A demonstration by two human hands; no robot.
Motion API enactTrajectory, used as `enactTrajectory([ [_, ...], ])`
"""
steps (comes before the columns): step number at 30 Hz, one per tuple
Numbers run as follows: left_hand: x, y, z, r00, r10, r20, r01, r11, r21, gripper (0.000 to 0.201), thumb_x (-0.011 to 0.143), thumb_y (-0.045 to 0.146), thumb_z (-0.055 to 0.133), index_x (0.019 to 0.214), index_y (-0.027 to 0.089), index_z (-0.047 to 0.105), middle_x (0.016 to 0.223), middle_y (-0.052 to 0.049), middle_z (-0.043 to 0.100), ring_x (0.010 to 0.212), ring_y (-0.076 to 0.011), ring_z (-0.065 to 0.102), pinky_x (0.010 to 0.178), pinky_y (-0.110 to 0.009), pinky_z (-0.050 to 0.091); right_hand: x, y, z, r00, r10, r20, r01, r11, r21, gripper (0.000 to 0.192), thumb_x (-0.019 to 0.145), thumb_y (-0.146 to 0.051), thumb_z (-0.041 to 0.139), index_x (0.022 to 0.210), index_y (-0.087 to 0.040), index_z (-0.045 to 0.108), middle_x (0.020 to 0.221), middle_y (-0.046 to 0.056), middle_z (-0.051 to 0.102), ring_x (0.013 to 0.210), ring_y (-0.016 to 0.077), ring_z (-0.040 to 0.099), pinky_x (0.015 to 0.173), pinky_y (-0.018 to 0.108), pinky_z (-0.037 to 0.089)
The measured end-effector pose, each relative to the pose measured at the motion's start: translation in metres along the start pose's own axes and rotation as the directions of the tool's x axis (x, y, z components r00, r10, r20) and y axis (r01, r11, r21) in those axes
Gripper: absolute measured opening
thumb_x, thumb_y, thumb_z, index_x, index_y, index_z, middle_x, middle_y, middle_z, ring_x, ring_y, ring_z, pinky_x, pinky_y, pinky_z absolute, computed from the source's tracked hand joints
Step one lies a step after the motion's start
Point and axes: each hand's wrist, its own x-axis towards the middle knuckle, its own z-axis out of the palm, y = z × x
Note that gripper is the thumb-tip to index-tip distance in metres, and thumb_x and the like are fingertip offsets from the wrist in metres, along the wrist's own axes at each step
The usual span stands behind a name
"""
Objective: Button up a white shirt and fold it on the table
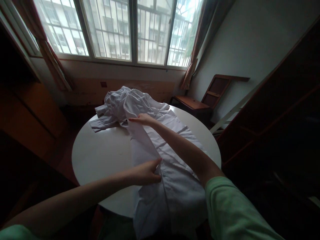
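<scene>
A long white garment (175,180) lies lengthwise over the round table, coat-like in length, its near end hanging over the front edge. Its far part is a crumpled heap (125,100), with what look like sleeve ends sticking out to the left. A strip along its left side is folded or lifted. My left hand (148,171) holds the cloth near the middle of the garment, at the edge of this strip, thumb and fingers around it. Farther away, my right hand (143,119) pinches the same strip beside the heap, its fingertips pointing left.
The white round table (100,160) stands before me. A wooden chair (192,101) is behind it on the right, near the wall. Barred windows (110,30) with tied curtains (53,63) are at the back. Dark wooden furniture (270,116) rises at the right.
</scene>
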Motion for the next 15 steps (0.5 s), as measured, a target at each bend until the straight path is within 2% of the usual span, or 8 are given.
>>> enactTrajectory([
  [3, 0.005, -0.007, 0.006, 0.999, 0.019, 0.029, -0.019, 1.0, -0.019, 0.064, 0.069, 0.023, 0.053, 0.131, 0.017, 0.04, 0.116, -0.005, 0.059, 0.095, -0.0187, 0.058, 0.082, -0.027, 0.045, 0.031, -0.002, 0.006, 0.994, 0.064, -0.086, -0.053, 0.991, 0.12, 0.072, 0.072, -0.073, 0.041, 0.092, -0.007, 0.063, 0.088, 0.015, 0.062, 0.078, 0.022, 0.057, 0.065, 0.03, 0.042],
  [5, 0.009, -0.014, 0.01, 0.999, 0.003, 0.039, -0.002, 0.999, -0.04, 0.069, 0.069, 0.025, 0.054, 0.134, 0.015, 0.035, 0.12, -0.007, 0.057, 0.098, -0.0199, 0.057, 0.083, -0.028, 0.045, 0.046, -0.008, 0.007, 0.983, 0.097, -0.158, -0.075, 0.988, 0.135, 0.069, 0.073, -0.069, 0.046, 0.097, -0.006, 0.062, 0.092, 0.017, 0.061, 0.08, 0.0223, 0.057, 0.066, 0.031, 0.042],
  [7, 0.013, -0.023, 0.013, 0.999, -0.04, 0.021, 0.041, 0.998, -0.054, 0.077, 0.068, 0.027, 0.057, 0.137, 0.011, 0.028, 0.125, -0.011, 0.052, 0.103, -0.0224, 0.055, 0.083, -0.03, 0.046, 0.057, -0.017, 0.01, 0.98, 0.082, -0.182, -0.07, 0.995, 0.071, 0.062, 0.072, -0.062, 0.054, 0.097, -0.006, 0.062, 0.096, 0.017, 0.061, 0.084, 0.0242, 0.057, 0.068, 0.031, 0.042],
  [9, 0.016, -0.028, 0.015, 0.998, -0.065, -0.018, 0.064, 0.996, -0.064, 0.082, 0.066, 0.028, 0.059, 0.138, 0.007, 0.025, 0.13, -0.015, 0.047, 0.108, -0.0255, 0.051, 0.086, -0.031, 0.046, 0.064, -0.026, 0.013, 0.983, 0.021, -0.182, -0.027, 0.999, -0.029, 0.047, 0.073, -0.049, 0.061, 0.094, -0.007, 0.063, 0.098, 0.016, 0.062, 0.089, 0.0257, 0.057, 0.071, 0.031, 0.041],
  [11, 0.016, -0.029, 0.015, 0.998, -0.052, -0.026, 0.05, 0.994, -0.096, 0.083, 0.065, 0.027, 0.059, 0.138, 0.005, 0.025, 0.132, -0.017, 0.045, 0.11, -0.0264, 0.05, 0.088, -0.032, 0.045, 0.067, -0.031, 0.016, 0.973, -0.025, -0.231, 0.008, 0.997, -0.076, 0.031, 0.077, -0.034, 0.058, 0.092, -0.007, 0.064, 0.099, 0.016, 0.062, 0.092, 0.0252, 0.056, 0.074, 0.031, 0.04],
  [13, 0.012, -0.026, 0.013, 1.0, -0.027, 0.011, 0.028, 0.993, -0.113, 0.081, 0.066, 0.025, 0.057, 0.138, 0.007, 0.024, 0.129, -0.015, 0.048, 0.106, -0.0242, 0.053, 0.086, -0.031, 0.045, 0.066, -0.026, 0.017, 0.937, 0.008, -0.35, -0.01, 1.0, -0.005, 0.028, 0.082, -0.029, 0.048, 0.095, -0.008, 0.063, 0.1, 0.015, 0.062, 0.092, 0.0229, 0.055, 0.075, 0.029, 0.039],
  [15, 0.006, -0.02, 0.011, 0.999, -0.003, 0.053, 0.007, 0.997, -0.073, 0.078, 0.068, 0.024, 0.054, 0.139, 0.011, 0.024, 0.123, -0.011, 0.053, 0.099, -0.0211, 0.056, 0.079, -0.028, 0.047, 0.061, -0.008, 0.017, 0.884, 0.142, -0.445, -0.078, 0.984, 0.159, 0.034, 0.087, -0.03, 0.038, 0.101, -0.009, 0.06, 0.102, 0.014, 0.062, 0.089, 0.0203, 0.055, 0.073, 0.027, 0.039],
])
